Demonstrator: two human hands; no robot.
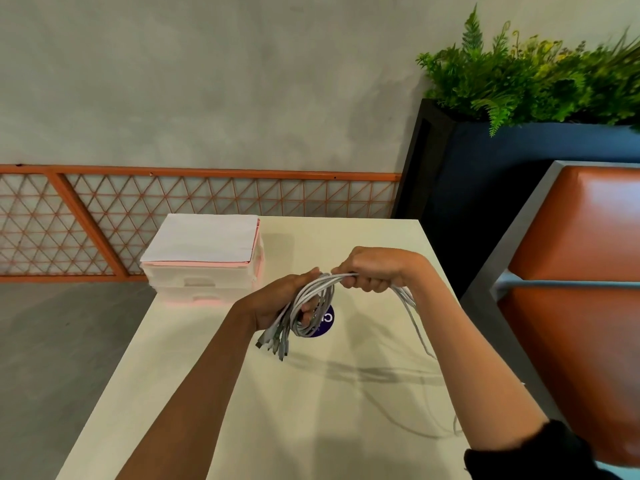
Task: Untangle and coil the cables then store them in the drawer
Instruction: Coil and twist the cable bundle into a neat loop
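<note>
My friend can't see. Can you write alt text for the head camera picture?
Above a cream table, the left hand holds a coil of white cables while the right hand grips their trailing strands. White drawers stand behind.

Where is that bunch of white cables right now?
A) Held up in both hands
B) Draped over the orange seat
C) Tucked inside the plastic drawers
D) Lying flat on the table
A: the left hand grips the looped part of the cables and the right hand grips the strands, above the table.
</note>
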